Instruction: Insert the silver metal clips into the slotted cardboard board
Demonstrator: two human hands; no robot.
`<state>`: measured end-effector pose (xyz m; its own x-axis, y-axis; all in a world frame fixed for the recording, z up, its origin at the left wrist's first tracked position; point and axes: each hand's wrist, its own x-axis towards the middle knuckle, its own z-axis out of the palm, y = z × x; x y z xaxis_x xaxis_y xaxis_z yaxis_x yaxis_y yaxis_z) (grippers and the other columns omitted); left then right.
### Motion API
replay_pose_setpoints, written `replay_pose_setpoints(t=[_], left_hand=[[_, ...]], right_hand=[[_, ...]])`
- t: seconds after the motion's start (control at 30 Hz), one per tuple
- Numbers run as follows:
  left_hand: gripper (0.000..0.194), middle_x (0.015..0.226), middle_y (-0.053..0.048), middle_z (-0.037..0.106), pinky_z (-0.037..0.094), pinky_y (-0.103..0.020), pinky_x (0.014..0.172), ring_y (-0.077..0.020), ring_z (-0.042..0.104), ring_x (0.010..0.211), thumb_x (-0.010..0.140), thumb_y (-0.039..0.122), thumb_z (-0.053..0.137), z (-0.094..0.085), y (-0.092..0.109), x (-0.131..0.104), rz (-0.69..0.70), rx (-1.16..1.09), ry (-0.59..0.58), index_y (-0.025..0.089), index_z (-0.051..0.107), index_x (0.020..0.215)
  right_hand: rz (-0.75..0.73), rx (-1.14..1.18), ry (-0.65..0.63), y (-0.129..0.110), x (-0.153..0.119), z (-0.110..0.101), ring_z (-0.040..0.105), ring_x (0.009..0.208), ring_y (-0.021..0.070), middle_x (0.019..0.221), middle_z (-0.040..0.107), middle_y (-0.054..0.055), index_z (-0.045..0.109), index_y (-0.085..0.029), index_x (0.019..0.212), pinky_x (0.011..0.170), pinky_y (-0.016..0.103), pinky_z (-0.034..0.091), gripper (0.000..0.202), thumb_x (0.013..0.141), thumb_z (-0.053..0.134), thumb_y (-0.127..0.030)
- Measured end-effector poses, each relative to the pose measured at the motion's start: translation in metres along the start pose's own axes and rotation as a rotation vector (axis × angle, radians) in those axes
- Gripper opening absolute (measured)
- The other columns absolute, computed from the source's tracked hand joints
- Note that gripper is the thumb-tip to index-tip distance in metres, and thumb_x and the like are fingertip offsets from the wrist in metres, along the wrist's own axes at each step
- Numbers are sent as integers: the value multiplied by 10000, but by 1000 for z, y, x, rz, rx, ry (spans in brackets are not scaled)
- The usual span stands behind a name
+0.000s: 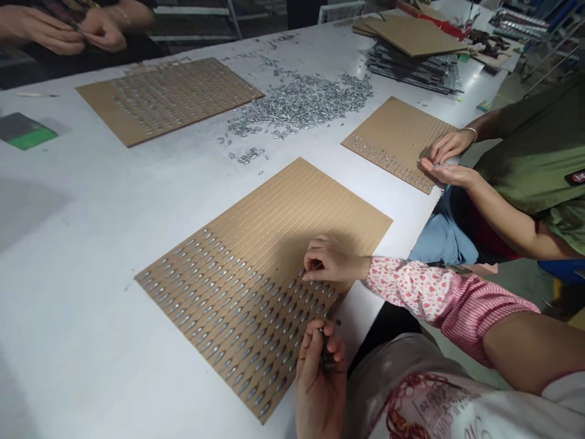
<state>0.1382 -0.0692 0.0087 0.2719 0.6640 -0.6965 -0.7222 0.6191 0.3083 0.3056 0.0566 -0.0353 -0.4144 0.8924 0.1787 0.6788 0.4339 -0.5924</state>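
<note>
My left hand [320, 378] is palm up by the near edge of a brown grooved board [315, 195], fingers curled around several small dark silvery pieces [325, 350]. Over the board's right part, my right hand [329, 261], its arm in a pink patterned sleeve, pinches a small silver spindle-shaped piece [301, 273] at the surface. Rows of matching spindle-shaped pieces [235, 281] lie along the grooves on the board's left and near side. Bare grooves show across its far part.
A heap of loose silver pieces [315, 97] lies beyond the board on the white table [82, 244]. A co-worker's hands [450, 158] work over another board [393, 122] at right. Another person's hands [68, 30] show near a filled board [105, 110]. Stacked boards [415, 33] stand at the back.
</note>
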Motion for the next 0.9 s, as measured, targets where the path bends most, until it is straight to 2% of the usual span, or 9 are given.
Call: replay_pose_setpoints(t=[0.1,0.23,0.43,0.53,0.7,0.9], left_hand=[[173,809,-12,530,434,-151,527,-54,441,604,699,210,762,1,-3,0,-20,-5,12,155,688,844],[174,803,-15,531,424,-147,513,-54,434,603,688,204,771,3,-4,1,-11,-8,18,151,690,833],[157,816,-18,544,431,-149,526,-56,444,612,700,200,762,2,-3,0,1,8,26,156,686,831],[162,806,-17,543,429,-149,515,-59,443,608,694,197,763,1,-4,0,2,20,35,153,687,830],[156,809,-12,537,436,-148,538,-58,443,619,713,201,749,1,-4,0,2,24,25,155,687,848],[167,834,-11,548,433,-141,538,-51,443,617,716,198,742,0,-5,0,4,23,55,166,689,871]], right_hand=[[37,-70,4,-2,-2,1,471,815,158,816,591,19,626,-178,775,816,315,316,351,806,607,-527],[67,-95,-18,-6,-2,0,455,872,176,862,588,32,633,-182,777,825,322,310,301,822,609,-479],[32,-59,-30,-3,-3,-2,463,866,169,868,573,40,633,-173,806,856,324,315,328,841,574,-494],[-4,-73,-64,-1,-5,-4,455,883,179,902,569,51,626,-167,821,858,325,320,379,780,626,-544],[-26,-90,-87,0,-5,-6,438,908,185,925,562,53,614,-173,833,853,321,327,313,767,672,-474],[-55,-59,-108,1,-7,-10,443,894,181,916,555,55,591,-164,838,883,321,323,441,736,644,-590]])
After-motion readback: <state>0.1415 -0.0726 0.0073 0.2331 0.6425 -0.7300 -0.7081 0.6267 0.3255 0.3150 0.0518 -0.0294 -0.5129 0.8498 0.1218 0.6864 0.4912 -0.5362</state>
